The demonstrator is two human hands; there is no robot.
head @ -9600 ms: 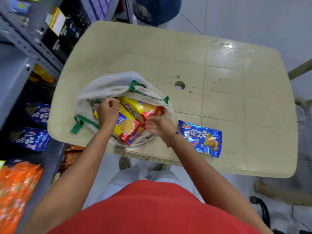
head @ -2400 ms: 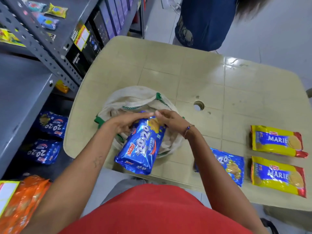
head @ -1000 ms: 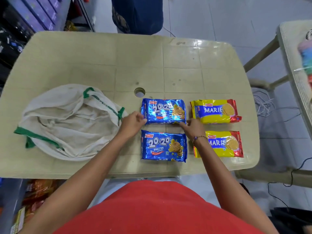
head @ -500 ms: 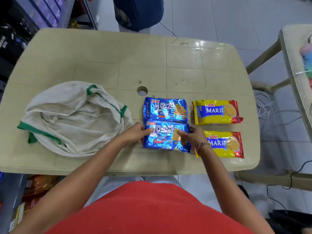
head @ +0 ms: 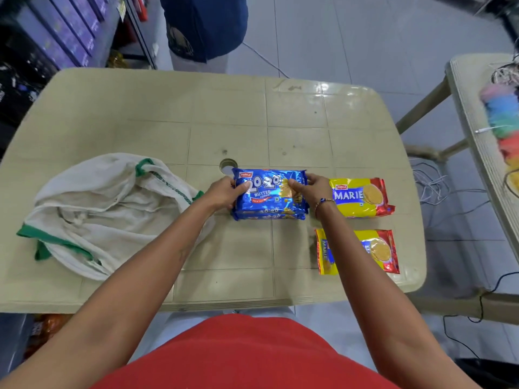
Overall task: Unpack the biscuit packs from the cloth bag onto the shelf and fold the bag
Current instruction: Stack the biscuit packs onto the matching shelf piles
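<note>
Both hands on the stacked blue biscuit packs

I see my left hand (head: 224,193) and right hand (head: 310,189) gripping the ends of two blue packs (head: 266,196), one atop the other on the surface (head: 140,113). Two yellow packs (head: 362,197) lie just right of them; the cloth bag (head: 106,211) sits slumped at left.

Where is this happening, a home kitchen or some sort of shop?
Most likely a small grocery shop. Stocked shelving with rows of purple boxes runs beside the plastic table, and identical retail biscuit packs, blue 20-20 and yellow Marie, lie unpacked beside a cloth bag.
</note>
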